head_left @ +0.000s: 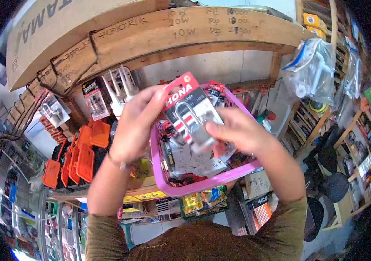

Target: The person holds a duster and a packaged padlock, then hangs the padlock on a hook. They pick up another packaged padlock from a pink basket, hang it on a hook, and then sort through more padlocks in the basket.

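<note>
A padlock in a blister pack (190, 114), on a red and black card, is held up between both hands over a pink basket (161, 180). My left hand (139, 115) grips the card's upper left edge, thumb on its front. With its thumb across the lower right of the pack, my right hand (239, 130) pinches that side; its other fingers are partly hidden behind. Inside the basket below lie several carded packs (181, 157), mostly white and red. The pack covers part of the basket's contents.
Orange plastic cases (81, 158) stand left of the basket, below hanging carded packs (96, 102). A wooden beam (185, 28) with handwritten prices crosses above. Bagged pipe fittings (309, 71) hang at the upper right. Yellow packets (196, 202) sit under the basket's front edge.
</note>
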{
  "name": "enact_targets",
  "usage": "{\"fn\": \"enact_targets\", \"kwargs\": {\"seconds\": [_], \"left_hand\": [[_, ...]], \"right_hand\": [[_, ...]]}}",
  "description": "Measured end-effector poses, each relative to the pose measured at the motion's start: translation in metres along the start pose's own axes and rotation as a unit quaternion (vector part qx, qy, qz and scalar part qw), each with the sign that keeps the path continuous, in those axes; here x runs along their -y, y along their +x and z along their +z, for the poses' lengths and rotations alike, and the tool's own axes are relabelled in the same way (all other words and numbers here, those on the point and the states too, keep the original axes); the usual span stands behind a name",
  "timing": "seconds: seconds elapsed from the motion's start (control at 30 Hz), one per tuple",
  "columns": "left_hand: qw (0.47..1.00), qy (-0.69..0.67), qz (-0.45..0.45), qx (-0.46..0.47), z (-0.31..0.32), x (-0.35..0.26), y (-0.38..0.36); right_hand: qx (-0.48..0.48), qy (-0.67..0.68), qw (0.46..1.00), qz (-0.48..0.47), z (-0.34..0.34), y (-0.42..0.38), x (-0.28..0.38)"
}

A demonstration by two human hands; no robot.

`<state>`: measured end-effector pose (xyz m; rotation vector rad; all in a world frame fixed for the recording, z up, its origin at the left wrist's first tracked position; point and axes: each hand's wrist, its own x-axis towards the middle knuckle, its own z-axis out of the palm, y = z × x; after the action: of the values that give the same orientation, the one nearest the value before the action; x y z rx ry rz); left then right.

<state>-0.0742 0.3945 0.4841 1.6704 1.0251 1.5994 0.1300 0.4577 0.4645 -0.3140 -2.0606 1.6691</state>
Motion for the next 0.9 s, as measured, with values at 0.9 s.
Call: {"fn": "enact_targets", "kwargs": {"seconds": [0.9], "left_hand": [[0.728, -0.459, -0.215, -0.461, -0.095, 0.168, -0.679]], "right_hand": [[0.004, 0.428, 0.855, 0.293, 0.411, -0.004, -0.374]]}}
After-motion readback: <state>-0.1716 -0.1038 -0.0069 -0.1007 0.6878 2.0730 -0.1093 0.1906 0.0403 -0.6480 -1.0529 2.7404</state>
